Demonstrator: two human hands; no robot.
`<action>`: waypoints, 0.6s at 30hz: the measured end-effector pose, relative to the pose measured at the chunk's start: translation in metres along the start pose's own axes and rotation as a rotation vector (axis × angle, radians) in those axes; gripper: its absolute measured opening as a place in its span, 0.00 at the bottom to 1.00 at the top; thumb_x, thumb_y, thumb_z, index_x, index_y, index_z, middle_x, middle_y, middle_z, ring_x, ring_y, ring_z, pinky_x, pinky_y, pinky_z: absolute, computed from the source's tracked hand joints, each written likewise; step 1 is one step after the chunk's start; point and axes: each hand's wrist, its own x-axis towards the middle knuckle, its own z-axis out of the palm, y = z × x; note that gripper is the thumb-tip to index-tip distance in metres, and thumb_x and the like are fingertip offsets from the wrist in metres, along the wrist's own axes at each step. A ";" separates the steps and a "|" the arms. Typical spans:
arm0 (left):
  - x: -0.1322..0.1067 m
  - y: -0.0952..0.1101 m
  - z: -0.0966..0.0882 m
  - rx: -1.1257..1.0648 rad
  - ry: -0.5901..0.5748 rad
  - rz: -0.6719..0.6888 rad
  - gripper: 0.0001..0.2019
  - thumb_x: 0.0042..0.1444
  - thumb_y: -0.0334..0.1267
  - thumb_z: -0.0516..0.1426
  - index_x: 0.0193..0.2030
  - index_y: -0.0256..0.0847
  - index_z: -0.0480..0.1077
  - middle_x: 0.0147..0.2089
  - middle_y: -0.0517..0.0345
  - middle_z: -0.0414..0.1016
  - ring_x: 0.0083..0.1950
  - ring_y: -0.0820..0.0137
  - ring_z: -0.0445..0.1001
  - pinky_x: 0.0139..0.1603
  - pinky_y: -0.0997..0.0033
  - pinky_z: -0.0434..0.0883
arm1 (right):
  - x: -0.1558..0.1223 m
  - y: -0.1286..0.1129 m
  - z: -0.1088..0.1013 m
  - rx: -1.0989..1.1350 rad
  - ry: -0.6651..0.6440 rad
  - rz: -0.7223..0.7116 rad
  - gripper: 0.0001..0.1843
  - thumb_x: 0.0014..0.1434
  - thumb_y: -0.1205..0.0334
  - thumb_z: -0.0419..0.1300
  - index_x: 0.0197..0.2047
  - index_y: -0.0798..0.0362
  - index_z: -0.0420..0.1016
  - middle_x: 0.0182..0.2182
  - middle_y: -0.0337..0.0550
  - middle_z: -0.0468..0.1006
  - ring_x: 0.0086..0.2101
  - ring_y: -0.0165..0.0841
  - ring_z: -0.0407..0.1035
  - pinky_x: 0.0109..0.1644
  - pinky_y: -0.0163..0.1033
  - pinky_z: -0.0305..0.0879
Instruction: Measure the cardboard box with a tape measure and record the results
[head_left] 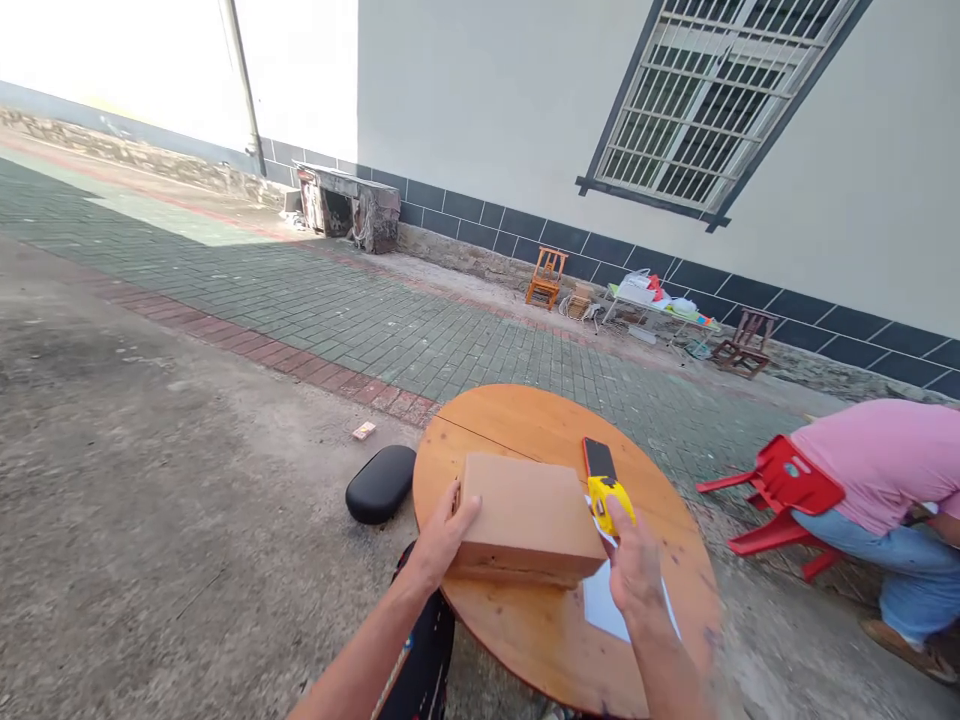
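Observation:
A brown cardboard box (529,505) sits on the round wooden table (517,630) in front of me. My left hand (444,530) grips its left end, thumb on the top and fingers down the side. In my right hand (630,550) is a yellow tape measure (606,500), held by the box's right end; no drawn-out blade can be made out. Beneath that hand lies a white sheet of paper (609,603), partly covered by the box and my forearm. A dark phone with a red edge (598,458) rests on the table just beyond the tape measure.
Left of the table, a black oval case (381,484) and a small packet (364,431) lie on the concrete. At right, a person in pink (885,455) sits on a red plastic chair (795,490). Wooden chairs (547,277) and a cluttered small table (660,300) stand along the wall.

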 end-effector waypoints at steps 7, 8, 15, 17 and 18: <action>-0.014 0.004 -0.015 0.150 -0.092 0.252 0.38 0.48 0.34 0.57 0.69 0.39 0.60 0.69 0.46 0.66 0.68 0.56 0.65 0.70 0.53 0.60 | -0.011 0.003 -0.019 0.243 -0.090 -0.029 0.27 0.55 0.43 0.64 0.54 0.48 0.77 0.44 0.43 0.83 0.46 0.43 0.76 0.46 0.49 0.76; -0.020 -0.002 -0.018 0.203 -0.072 0.279 0.37 0.48 0.33 0.56 0.69 0.40 0.61 0.69 0.46 0.65 0.69 0.56 0.63 0.71 0.54 0.58 | -0.017 0.007 -0.024 0.274 -0.085 -0.012 0.26 0.56 0.44 0.63 0.55 0.47 0.76 0.46 0.43 0.83 0.48 0.43 0.76 0.47 0.50 0.76; -0.055 -0.040 -0.018 0.264 0.025 0.213 0.33 0.57 0.38 0.56 0.70 0.42 0.59 0.68 0.47 0.67 0.68 0.59 0.65 0.69 0.58 0.61 | -0.055 0.049 -0.053 0.376 0.041 0.084 0.36 0.54 0.45 0.65 0.64 0.46 0.69 0.52 0.47 0.80 0.48 0.47 0.75 0.44 0.53 0.77; -0.052 -0.040 -0.017 0.289 0.035 0.200 0.33 0.57 0.40 0.58 0.70 0.43 0.59 0.67 0.47 0.68 0.67 0.58 0.66 0.68 0.57 0.62 | -0.056 0.053 -0.053 0.360 0.028 0.079 0.35 0.53 0.44 0.65 0.62 0.46 0.71 0.50 0.46 0.81 0.48 0.47 0.75 0.45 0.53 0.76; -0.050 -0.038 -0.017 0.306 0.033 0.192 0.33 0.57 0.42 0.58 0.69 0.43 0.60 0.66 0.46 0.69 0.67 0.57 0.67 0.67 0.55 0.63 | -0.054 0.053 -0.053 0.352 0.016 0.072 0.33 0.53 0.43 0.65 0.60 0.47 0.73 0.49 0.46 0.82 0.48 0.47 0.76 0.47 0.53 0.76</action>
